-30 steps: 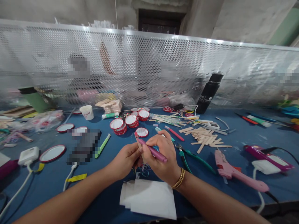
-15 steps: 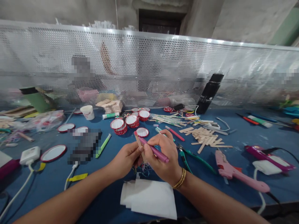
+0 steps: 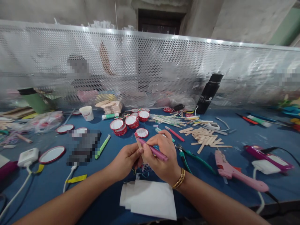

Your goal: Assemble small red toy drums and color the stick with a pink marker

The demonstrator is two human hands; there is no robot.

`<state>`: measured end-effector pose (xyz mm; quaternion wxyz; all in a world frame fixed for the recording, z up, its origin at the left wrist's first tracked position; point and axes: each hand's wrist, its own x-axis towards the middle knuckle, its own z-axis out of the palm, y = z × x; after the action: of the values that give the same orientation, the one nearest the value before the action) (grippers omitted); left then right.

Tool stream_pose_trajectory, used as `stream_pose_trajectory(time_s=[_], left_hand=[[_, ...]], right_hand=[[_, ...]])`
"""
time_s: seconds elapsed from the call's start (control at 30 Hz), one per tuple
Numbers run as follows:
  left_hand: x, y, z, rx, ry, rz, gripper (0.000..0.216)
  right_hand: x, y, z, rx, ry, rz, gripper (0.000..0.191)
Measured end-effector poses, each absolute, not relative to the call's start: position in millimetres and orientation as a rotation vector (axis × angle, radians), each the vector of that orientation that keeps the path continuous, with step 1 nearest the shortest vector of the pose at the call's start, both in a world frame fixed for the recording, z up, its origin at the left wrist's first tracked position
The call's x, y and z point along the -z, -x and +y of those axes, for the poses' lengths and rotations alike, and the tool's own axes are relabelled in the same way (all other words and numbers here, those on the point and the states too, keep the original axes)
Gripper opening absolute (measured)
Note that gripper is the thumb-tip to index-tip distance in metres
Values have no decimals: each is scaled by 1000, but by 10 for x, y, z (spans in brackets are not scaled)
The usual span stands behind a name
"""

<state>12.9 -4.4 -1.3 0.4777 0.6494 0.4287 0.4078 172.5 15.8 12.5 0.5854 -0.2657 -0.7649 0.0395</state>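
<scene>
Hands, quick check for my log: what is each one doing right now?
Left hand: closed, holding a wooden stick.
Right hand: closed, holding a pink marker against the stick.

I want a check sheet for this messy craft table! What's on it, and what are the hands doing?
Surface: blue table, crowded with craft bits.
Job's things: wooden stick and pink marker, held above the table, marker tip at the stick.
Clutter: red-rimmed mirrors, pile of sticks, pliers, pink glue gun, white paper at the near edge.
Grippers: left hand, grip shut on the wooden stick; right hand, grip shut on the pink marker.
Cables: white cable on the left; black cable by the glue gun.
Surroundings: metal screen with holes behind the table; blurred people beyond it.
</scene>
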Motion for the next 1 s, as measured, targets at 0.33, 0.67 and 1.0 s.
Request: stream_pose_trajectory(time_s=[0.33, 0.67, 1.0], left_hand=[[-78, -145, -55, -994, -1568, 1095, 46], [-24, -132, -47, -998, -1575, 1055, 48], [-39, -171, -68, -961, -1530, 1077, 53]], right_hand=[[-178, -1764, 200, -136, 596, -1770, 13], [-114, -1734, 168, -201, 542, -1742, 3], [-178, -1718, 171, -155, 557, -1732, 17]])
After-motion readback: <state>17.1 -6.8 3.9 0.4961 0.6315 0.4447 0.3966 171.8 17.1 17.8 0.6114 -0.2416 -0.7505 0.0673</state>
